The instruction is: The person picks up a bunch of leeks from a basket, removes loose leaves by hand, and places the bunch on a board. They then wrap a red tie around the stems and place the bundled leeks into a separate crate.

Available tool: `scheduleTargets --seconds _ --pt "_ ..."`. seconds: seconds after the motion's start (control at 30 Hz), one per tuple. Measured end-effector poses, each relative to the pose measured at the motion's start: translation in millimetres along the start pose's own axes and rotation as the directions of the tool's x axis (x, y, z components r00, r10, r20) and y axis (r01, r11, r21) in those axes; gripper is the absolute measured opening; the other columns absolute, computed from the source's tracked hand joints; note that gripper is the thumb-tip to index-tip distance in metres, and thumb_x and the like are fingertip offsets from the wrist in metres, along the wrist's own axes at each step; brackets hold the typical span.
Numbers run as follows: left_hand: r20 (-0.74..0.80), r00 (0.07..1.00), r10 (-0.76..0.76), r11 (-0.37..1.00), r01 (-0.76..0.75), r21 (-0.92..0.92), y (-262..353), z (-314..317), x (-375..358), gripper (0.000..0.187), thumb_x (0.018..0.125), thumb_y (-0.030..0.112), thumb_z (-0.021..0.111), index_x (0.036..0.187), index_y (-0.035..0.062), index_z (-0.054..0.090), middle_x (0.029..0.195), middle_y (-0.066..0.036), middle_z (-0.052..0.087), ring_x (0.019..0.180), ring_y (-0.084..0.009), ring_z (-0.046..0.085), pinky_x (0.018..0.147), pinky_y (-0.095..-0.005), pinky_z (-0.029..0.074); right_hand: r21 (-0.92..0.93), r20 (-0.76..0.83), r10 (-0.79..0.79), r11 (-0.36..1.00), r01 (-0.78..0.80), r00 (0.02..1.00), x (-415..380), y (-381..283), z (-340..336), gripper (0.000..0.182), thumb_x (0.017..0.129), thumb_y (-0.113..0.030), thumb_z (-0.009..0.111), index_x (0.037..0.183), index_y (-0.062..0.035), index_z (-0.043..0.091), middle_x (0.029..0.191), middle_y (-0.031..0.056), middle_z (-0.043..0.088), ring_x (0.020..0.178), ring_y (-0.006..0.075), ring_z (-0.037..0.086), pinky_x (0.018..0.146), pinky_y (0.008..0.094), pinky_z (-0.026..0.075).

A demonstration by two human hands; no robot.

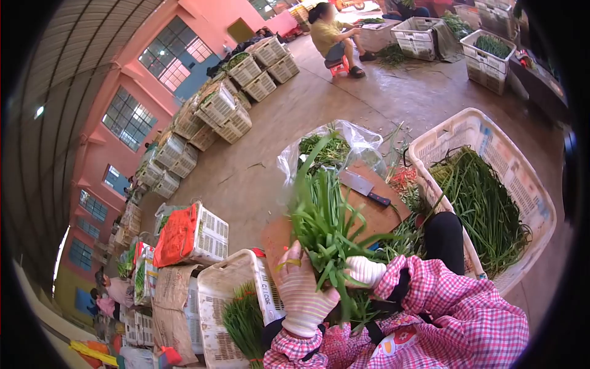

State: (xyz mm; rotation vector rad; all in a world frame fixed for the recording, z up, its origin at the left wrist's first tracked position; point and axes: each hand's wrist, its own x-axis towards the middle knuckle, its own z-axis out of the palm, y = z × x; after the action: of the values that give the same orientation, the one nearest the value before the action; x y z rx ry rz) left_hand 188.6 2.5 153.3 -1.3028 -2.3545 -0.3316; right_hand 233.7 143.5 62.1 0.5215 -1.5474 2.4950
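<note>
While left hand (pixel 305 296) and right hand (pixel 364 271) hold greens (pixel 324 237) | between opposing fingers

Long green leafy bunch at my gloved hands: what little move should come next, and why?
I'd probably draw the long green leafy bunch together: its leaves splay several ways, and the striped-gloved left hand and striped-gloved right hand are both at it, while the steel cleaver with dark handle lies untouched on the brown board.

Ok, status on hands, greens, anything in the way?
Right hand closed on leafy greens. Left hand against them. Knife lying on board, just beyond.
</note>
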Motion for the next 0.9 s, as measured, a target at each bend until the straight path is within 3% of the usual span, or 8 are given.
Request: scheduleTargets --seconds 0.13,0.2,0.33,0.4,0.47,0.53,0.67,0.9 --pt "0.128 0.988 -0.092 0.907 0.136 -0.399 -28 -6 -14 0.053 0.079 0.043 0.062 0.114 0.0038 0.056 0.105 -0.013 0.061 0.100 -0.0318 0.055 0.092 -0.0437 0.039 -0.301 0.265 -0.158 0.923 0.238 0.951 30 -20 4 0.043 0.088 -0.030 0.062 0.118 -0.0004 0.054 0.105 0.0054 0.063 0.096 0.0110 0.052 0.089 0.0309 0.044" --pt "0.149 0.988 -0.032 0.799 0.115 -0.590 -55 0 -20 0.060 0.079 0.030 0.070 0.126 0.0011 0.045 0.113 -0.012 0.058 0.101 -0.0208 0.057 0.085 -0.0368 0.047 -0.110 0.449 0.159 0.986 -0.122 0.879 44 -19 10 0.050 0.084 -0.035 0.067 0.118 -0.0002 0.054 0.107 0.0062 0.063 0.094 0.0147 0.055 0.088 0.0328 0.044" --pt "0.377 0.926 -0.008 0.035 0.377 -0.926 -40 -22 -4 0.060 0.078 0.030 0.073 0.123 -0.0007 0.050 0.120 -0.017 0.054 0.113 -0.0227 0.049 0.093 -0.0334 0.044 -0.311 0.474 0.116 0.950 0.043 0.873 56 -5 17 0.056 0.079 -0.039 0.072 0.119 -0.0045 0.054 0.101 0.0082 0.063 0.092 0.0169 0.058 0.084 0.0343 0.047" --pt "0.331 0.942 0.051 0.282 0.305 -0.910 -57 -11 -14 0.044 0.079 0.030 0.069 0.108 -0.0023 0.059 0.118 -0.018 0.056 0.115 -0.0273 0.050 0.100 -0.0421 0.038 -0.435 0.421 -0.192 0.815 0.383 0.887 62 2 19 0.057 0.077 -0.038 0.074 0.120 -0.0068 0.053 0.097 0.0076 0.063 0.091 0.0153 0.058 0.081 0.0340 0.048" --pt "0.333 0.942 0.027 0.408 0.294 -0.864 -76 4 -30 0.036 0.082 0.027 0.064 0.103 -0.0023 0.061 0.110 -0.017 0.060 0.110 -0.0296 0.054 0.101 -0.0453 0.036 0.151 0.528 0.180 0.942 -0.300 0.830 48 21 20 0.058 0.077 -0.034 0.074 0.122 -0.0063 0.050 0.093 0.0066 0.062 0.091 0.0161 0.058 0.080 0.0330 0.049" --pt "0.418 0.905 -0.074 0.122 0.424 -0.897 -78 -4 -39 0.033 0.085 0.025 0.060 0.105 -0.0008 0.061 0.107 -0.015 0.061 0.105 -0.0307 0.057 0.100 -0.0451 0.038 -0.040 0.535 0.291 0.946 -0.320 0.793 39 46 4 0.072 0.077 -0.041 0.072 0.129 -0.0003 0.044 0.117 0.0119 0.054 0.108 0.0205 0.051 0.094 0.0381 0.040" --pt "0.251 0.878 -0.407 -0.133 0.215 -0.967 -90 -40 -53 0.029 0.089 0.029 0.059 0.104 0.0043 0.060 0.108 -0.014 0.060 0.106 -0.0290 0.056 0.096 -0.0473 0.043 -0.145 0.427 0.540 0.832 -0.535 0.725 -10 88 -46 0.081 0.080 -0.042 0.069 0.137 0.0032 0.034 0.131 0.0126 0.049 0.119 0.0191 0.044 0.103 0.0361 0.035" --pt "0.282 0.598 -0.750 -0.301 0.070 -0.951 -149 -42 -100 0.027 0.091 0.033 0.057 0.100 0.0078 0.061 0.106 -0.009 0.063 0.093 -0.0244 0.062 0.081 -0.0457 0.053 0.047 -0.247 0.648 0.751 -0.659 0.720 -68 72 -63 0.026 0.090 -0.029 0.057 0.094 -0.0031 0.063 0.055 -0.0002 0.050 0.045 0.0096 0.046 0.042 0.0255 0.037"
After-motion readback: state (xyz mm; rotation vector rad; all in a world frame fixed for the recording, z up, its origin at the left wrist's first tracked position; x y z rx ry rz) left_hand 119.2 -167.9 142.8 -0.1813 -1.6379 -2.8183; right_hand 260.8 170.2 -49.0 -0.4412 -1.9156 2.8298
